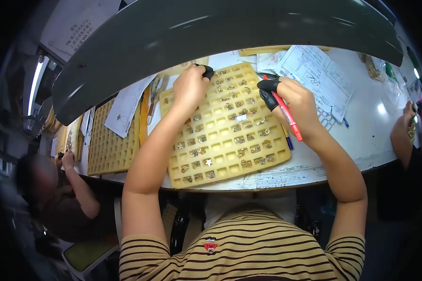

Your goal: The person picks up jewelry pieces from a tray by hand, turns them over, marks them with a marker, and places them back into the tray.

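Observation:
A yellow compartment tray [227, 169] lies tilted on the bench before me, and many of its square pockets hold small metal jewelry pieces [208, 162]. At the tray's upper left edge is my left hand [191, 86], its fingers closed and a black finger cot at the tips. Whatever those fingers pinch is hidden. My right hand [295, 100], with black cots on thumb and forefinger, is closed around a red marker pen [287, 114] beside the tray's upper right side. A thin dark tip shows past its fingers, too small to name. A small white label [241, 118] sits on the tray.
A dark lamp hood [229, 28] arches over the bench. Printed papers [316, 77] lie at right, near a blue pen [286, 138] and a ruler [290, 178]. Another yellow tray [109, 154] with a paper on it stands left. Co-workers [75, 187] sit on both sides.

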The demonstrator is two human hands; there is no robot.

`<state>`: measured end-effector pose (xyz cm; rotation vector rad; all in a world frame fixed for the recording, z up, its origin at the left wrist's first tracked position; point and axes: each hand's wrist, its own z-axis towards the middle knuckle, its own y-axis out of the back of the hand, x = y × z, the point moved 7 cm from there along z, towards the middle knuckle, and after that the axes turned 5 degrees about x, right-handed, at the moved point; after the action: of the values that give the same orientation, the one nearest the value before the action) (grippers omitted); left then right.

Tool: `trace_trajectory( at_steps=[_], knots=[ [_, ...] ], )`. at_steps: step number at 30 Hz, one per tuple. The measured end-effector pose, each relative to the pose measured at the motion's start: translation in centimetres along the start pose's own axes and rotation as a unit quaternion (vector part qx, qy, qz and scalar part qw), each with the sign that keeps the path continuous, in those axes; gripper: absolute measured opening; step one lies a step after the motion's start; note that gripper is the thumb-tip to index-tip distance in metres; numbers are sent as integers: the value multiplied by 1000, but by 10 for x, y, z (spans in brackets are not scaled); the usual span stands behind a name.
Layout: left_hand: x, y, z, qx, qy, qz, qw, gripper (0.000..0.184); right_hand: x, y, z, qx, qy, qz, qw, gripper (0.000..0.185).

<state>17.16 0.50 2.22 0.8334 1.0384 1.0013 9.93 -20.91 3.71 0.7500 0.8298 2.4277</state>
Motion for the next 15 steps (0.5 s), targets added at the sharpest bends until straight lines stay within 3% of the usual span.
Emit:
trace_trajectory(
  at_steps=[5,15],
  knots=[
    [13,11,7,27,16,80,996,24,-1,5,0,-11,7,-11,1000,13],
    [32,1,13,128,30,64,989,21,-6,16,4,-15,-11,-32,999,13]
  ],
)
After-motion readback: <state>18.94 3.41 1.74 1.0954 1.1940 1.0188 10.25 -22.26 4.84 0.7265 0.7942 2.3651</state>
